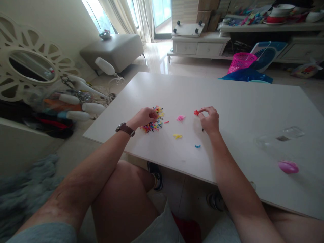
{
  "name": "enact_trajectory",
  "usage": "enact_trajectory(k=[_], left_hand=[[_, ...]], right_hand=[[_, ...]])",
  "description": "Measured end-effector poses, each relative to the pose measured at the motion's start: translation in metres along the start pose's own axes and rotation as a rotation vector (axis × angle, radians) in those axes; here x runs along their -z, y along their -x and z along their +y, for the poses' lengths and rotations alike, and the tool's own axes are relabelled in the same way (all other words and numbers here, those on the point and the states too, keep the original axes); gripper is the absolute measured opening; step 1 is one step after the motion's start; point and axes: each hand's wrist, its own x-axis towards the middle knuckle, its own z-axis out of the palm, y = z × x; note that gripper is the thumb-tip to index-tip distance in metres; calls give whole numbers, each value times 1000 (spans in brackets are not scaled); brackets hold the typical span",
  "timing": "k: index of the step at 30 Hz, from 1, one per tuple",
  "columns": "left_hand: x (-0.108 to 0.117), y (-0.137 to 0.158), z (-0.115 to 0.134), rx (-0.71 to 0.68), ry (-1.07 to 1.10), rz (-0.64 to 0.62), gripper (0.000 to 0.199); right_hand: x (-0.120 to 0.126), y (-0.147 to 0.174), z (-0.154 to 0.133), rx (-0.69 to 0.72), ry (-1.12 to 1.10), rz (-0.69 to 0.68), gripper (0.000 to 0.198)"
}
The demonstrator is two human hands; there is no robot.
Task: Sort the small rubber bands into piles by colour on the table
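Left hand [145, 117]: over mixed rubber bands [152, 127], grip unclear. Right hand [210, 120]: fingertips at red bands [196, 112], whether pinched together unclear.

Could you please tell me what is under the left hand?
Around the edge of the left hand, small many-coloured bands lie heaped on the white table. What lies directly beneath the hand is covered, so I cannot tell.

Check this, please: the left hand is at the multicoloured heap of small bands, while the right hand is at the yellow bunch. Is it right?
Not quite: the head view shows the right hand at the red bunch, not the yellow bunch. The left hand is indeed at the multicoloured heap of small bands.
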Motion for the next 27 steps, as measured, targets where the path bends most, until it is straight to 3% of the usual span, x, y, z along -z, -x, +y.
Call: enact_trajectory(k=[5,12,17,27], left_hand=[[2,0,-3,19,-17,-17,29],[-7,-3,-7,31,0,-207,33],[-3,-3,-5,35,-38,-135,23],[0,-2,0,-16,-24,-56,25]], right_hand=[[0,0,1,14,-2,-2,9],[-2,0,2,6,-9,-7,9],[-3,0,2,13,-19,-12,10],[-3,1,1,23,-28,-4,11]])
